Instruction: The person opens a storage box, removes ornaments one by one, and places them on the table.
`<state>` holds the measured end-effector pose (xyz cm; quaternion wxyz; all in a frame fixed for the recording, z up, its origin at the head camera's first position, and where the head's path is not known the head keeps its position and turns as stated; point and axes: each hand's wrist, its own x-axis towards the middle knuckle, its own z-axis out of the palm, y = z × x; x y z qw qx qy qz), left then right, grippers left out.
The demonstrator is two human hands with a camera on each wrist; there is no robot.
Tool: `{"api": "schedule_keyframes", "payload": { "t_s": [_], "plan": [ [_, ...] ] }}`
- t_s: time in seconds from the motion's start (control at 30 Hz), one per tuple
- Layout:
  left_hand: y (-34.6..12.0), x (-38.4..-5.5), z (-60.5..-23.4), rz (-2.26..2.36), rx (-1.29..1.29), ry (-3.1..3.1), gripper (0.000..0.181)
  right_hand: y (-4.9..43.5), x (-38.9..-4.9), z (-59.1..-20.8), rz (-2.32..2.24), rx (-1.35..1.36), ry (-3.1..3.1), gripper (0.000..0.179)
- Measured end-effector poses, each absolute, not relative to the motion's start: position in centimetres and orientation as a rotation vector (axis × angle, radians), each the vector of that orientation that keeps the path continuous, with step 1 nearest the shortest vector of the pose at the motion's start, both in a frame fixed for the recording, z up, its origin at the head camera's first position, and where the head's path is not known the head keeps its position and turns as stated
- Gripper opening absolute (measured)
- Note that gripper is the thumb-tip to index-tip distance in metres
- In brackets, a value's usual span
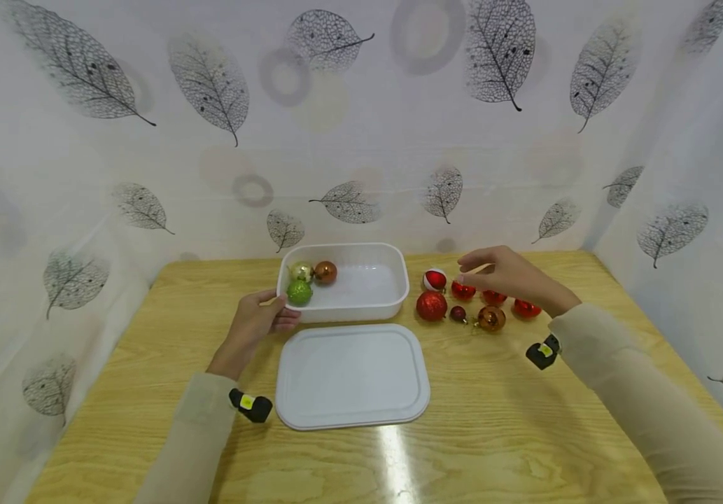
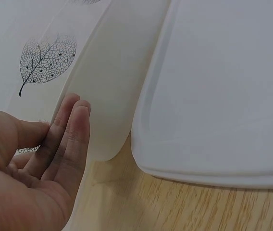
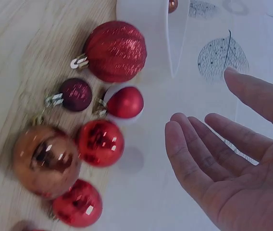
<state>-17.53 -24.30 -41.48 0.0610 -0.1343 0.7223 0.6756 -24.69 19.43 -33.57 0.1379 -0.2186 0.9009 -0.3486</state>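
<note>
A white plastic container (image 1: 355,313) holds a gold, a copper and a green bauble (image 1: 299,292) at its left end. At its front left corner my left hand (image 1: 252,322) grips the rim, thumb above and fingers against the outer wall. My right hand (image 1: 504,274) hovers over a group of baubles with nothing in it, its fingers apart and slightly bent in the right wrist view. Below it are shiny red baubles, a copper bauble (image 3: 46,161), a red-and-white one (image 1: 434,280), a large glittery red one (image 1: 432,306) and a small dark red one (image 3: 76,95).
A flat white lid (image 1: 353,376) lies on the wooden table (image 1: 493,420) in front of the container. Behind the table hangs a pale cloth (image 1: 361,154) with a leaf print, which also closes off both sides.
</note>
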Motion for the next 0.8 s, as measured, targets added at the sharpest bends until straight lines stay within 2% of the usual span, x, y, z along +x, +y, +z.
{"api": "schedule_keyframes", "payload": {
  "t_s": [0.27, 0.8],
  "plan": [
    [-24.5, -17.4, -41.5, 2.047, -0.401, 2.184, 0.046, 14.8, -25.7, -33.8, -1.063, -0.738, 2.551, 0.047],
    [-24.3, -17.8, -41.5, 2.037, -0.428, 2.178, 0.045, 5.9, -26.4, -35.5, -1.057, -0.876, 2.387, 0.046]
  ]
}}
